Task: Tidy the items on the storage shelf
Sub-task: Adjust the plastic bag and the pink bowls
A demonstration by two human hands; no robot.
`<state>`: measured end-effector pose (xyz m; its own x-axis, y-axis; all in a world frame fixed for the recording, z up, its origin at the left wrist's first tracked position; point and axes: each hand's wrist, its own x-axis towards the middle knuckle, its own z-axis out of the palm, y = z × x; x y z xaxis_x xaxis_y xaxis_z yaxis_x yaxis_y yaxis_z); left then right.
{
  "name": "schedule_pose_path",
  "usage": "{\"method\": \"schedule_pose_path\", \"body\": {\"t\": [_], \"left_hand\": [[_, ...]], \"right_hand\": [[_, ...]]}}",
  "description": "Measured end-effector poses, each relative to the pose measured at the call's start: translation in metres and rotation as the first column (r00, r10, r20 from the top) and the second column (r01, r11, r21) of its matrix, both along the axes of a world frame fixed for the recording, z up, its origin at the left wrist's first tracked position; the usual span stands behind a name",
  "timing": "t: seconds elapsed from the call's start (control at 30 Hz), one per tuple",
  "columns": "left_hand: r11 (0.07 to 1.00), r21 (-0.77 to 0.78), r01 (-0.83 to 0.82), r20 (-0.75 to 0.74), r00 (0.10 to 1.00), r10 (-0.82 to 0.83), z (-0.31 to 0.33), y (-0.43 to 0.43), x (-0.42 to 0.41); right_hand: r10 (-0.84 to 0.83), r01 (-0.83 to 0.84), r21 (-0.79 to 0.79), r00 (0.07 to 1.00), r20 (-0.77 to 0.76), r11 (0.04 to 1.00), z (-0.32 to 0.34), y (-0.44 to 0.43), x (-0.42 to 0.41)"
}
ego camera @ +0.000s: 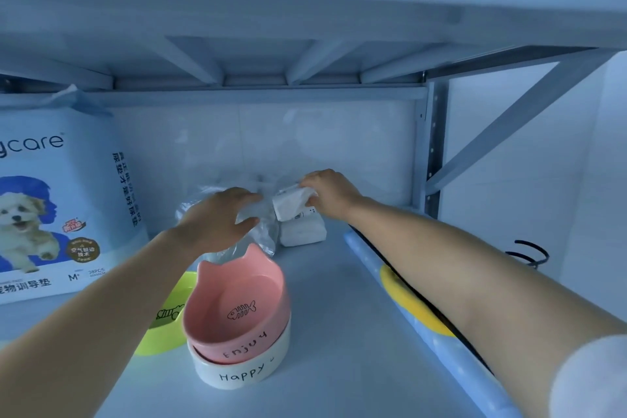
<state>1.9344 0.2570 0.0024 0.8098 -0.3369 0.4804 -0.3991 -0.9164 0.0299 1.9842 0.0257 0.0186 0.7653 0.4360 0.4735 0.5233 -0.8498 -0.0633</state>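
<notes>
My right hand [329, 192] grips a white tissue pack [291, 203] at the back of the shelf, held just above a second white pack [302, 233] lying on the shelf board. My left hand [220, 219] rests on a crumpled clear plastic bag [263, 231] just left of the packs, thumb and fingers pinching its film. Nearer to me a pink cat-eared bowl [237, 309] marked "Enjoy" is nested in a white bowl [237, 373] marked "Happy". A lime-green bowl [166, 319] sits to their left, partly hidden by my left forearm.
A large blue pack of pet training pads [51, 200] stands at the left. A rolled blue and yellow mat [417, 316] lies along the shelf's right edge under my right arm. The metal upright [431, 146] and diagonal brace close the right side; the upper shelf hangs low overhead.
</notes>
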Motion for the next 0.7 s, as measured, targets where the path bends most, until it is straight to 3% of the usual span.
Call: {"method": "schedule_pose_path", "body": {"t": [0.13,0.3,0.43,0.6,0.7], "left_hand": [[1.000,-0.022,0.020,0.063,0.998,-0.019,0.007,-0.001,-0.003],[1.000,0.003,0.011,0.064,0.998,-0.012,0.007,0.003,-0.001],[0.999,0.018,-0.038,-0.029,0.999,0.038,-0.002,0.010,0.001],[0.994,-0.102,-0.037,-0.027,0.999,0.035,-0.009,0.014,0.004],[0.992,-0.122,-0.020,-0.025,1.000,0.017,-0.009,0.015,0.005]], "right_hand": [[-0.016,0.019,0.029,0.996,-0.082,0.999,-0.006,0.001,0.019],[-0.072,0.025,-0.239,0.979,-0.191,0.971,-0.013,0.006,0.028],[-0.086,0.023,-0.328,0.980,-0.180,0.944,-0.016,0.002,0.021],[-0.109,0.105,-0.350,0.994,0.008,0.931,-0.030,0.019,-0.002],[-0.150,0.112,-0.351,0.985,-0.083,0.930,-0.041,0.030,-0.013]]}}
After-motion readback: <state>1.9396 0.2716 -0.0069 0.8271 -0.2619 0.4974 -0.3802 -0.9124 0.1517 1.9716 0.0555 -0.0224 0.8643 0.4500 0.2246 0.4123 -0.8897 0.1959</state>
